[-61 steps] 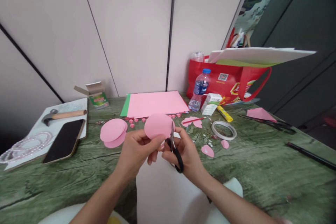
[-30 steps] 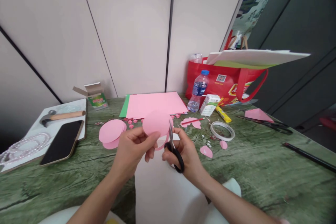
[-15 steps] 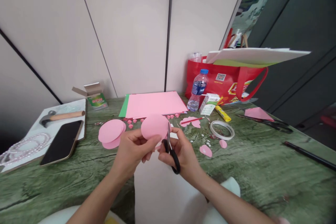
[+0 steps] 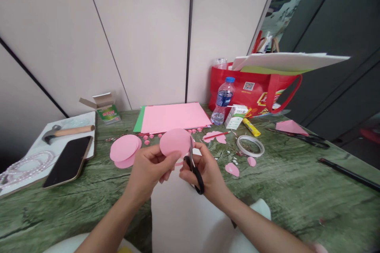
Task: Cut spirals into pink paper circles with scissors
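Between thumb and fingers, my left hand [image 4: 151,166] pinches a round pink paper disc [image 4: 175,141], held up above the table. My right hand [image 4: 208,172] has its fingers through the black handles of a pair of scissors [image 4: 197,176]. The scissors' blades point up and lie against the disc's right edge. Left of my hands rests a small stack of pink paper circles [image 4: 124,148]. Beneath both hands lies a white sheet [image 4: 184,213]. Part of the disc's lower edge is hidden by my left fingers.
Pink sheets [image 4: 175,118] lie behind my hands. A water bottle [image 4: 223,101], a small carton [image 4: 236,116], a glue stick [image 4: 251,127] and a tape roll [image 4: 251,146] stand to the right, before a red bag [image 4: 252,91]. A phone [image 4: 69,162] and hammer [image 4: 68,131] are left.
Both hands keep nearly the same place, with the disc still pinched. The scissors' blades have shifted very slightly against the disc's right edge. The whole view has moved a little.
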A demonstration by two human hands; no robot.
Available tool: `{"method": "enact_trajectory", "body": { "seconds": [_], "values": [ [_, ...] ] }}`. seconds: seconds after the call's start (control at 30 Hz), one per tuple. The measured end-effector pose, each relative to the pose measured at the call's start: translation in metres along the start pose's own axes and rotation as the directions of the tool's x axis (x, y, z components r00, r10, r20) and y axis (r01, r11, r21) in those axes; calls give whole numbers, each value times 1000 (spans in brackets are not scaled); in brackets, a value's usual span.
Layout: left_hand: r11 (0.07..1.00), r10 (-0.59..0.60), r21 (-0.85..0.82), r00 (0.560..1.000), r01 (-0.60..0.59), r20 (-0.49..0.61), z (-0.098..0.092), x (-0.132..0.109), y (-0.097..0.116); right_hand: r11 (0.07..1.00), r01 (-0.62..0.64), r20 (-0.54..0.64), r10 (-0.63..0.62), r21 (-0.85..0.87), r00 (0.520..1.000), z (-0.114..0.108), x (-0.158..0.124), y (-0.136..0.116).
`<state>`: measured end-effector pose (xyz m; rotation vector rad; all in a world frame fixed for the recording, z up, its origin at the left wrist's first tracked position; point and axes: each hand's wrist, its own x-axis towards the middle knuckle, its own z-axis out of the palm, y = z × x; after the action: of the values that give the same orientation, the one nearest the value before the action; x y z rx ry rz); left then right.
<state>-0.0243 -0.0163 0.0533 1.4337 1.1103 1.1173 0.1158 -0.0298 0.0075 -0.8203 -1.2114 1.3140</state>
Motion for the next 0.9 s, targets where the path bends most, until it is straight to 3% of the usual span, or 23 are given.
{"method": "enact_trajectory", "body": {
  "seconds": [0.7,0.9],
  "values": [
    [1000,24,-2,998,-24,-51,-2,0,4,998,-59,-10,59,11,998,1,0,-4],
    [994,39,-99,998,-44,-58,-2,0,4,995,-94,-25,94,-13,995,4,-1,-9]
  ]
}}
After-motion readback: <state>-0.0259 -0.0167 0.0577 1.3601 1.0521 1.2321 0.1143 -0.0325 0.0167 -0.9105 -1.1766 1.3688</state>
